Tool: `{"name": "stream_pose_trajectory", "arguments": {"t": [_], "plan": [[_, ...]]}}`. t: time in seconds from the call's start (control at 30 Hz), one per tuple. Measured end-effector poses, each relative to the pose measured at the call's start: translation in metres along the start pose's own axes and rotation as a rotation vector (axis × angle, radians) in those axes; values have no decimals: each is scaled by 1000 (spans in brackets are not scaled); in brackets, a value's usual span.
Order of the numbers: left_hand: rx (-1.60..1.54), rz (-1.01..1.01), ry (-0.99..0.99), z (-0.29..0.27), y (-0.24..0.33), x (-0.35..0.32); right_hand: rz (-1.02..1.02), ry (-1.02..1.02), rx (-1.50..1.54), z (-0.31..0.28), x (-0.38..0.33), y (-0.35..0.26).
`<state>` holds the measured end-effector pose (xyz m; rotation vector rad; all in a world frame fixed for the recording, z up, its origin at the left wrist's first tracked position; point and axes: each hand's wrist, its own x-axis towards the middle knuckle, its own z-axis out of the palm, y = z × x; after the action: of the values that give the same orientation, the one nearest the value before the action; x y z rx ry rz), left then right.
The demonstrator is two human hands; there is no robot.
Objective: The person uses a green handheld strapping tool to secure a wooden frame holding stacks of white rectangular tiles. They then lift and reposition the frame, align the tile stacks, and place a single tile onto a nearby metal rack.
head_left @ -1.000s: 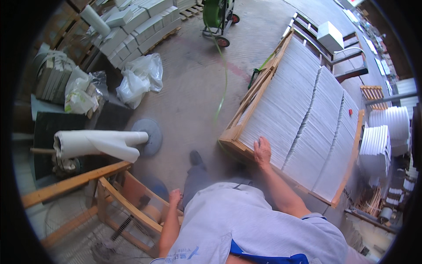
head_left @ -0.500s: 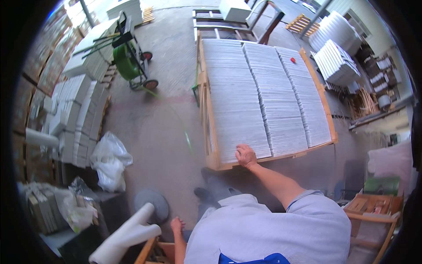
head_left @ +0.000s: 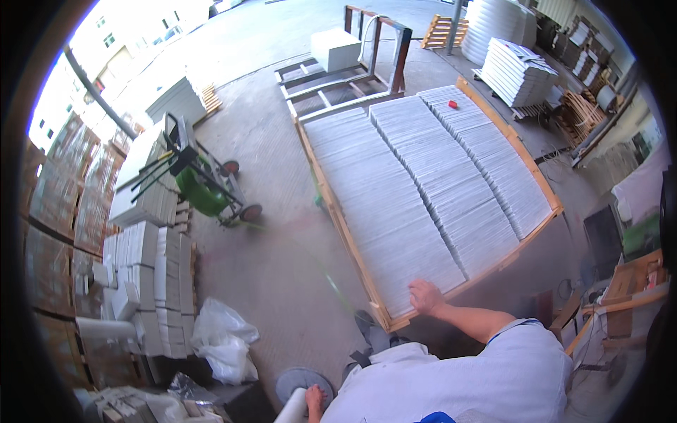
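Panels (head_left: 374, 204), thin, pale, set in three rows inside wooden crate (head_left: 345, 233). Left row's near end still touched by right hand (head_left: 426, 297), fingers bent; rows judged undisturbed. Left hand (head_left: 315, 400) now seen beside white roll (head_left: 291, 409); neither hand's grip can be told.

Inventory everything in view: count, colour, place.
sheets: three rows, white, centre-right
crate: one, wooden tan, around sheets
small item: one, red, on right row
metal frame: one, dark, beyond crate
block: one, white, on frame
reel cart: one, green, left of crate
stacks: many, white, left and upper right
wrapped stacks: several, brown, far left
plastic: one heap, clear, lower left
disc: one, grey, bottom
roll: one, white, bottom edge
pallets: several, orange-brown, top
shirt: one, pale grey, bottom
left hand: one, bare, beside roll
right hand: one, bare, sheets' near end
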<state>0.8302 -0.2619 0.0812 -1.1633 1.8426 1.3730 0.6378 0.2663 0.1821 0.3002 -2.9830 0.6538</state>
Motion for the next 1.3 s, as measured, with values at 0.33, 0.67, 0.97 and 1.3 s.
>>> {"name": "stream_pose_trajectory", "arguments": {"t": [0.33, 0.67, 0.97, 1.3], "plan": [[3, 3, -15, -32, 96, 60, 12, 2, 9, -5, 6, -10], [62, 195, -144, -116, 169, 149, 267, -114, -142, 23, 18, -23], [122, 105, -29, -245, 161, 208, 968, 218, 119, 73, 107, -112], [552, 549, -156, -245, 187, 225, 1122, 146, -39, 113, 130, -154]]}}
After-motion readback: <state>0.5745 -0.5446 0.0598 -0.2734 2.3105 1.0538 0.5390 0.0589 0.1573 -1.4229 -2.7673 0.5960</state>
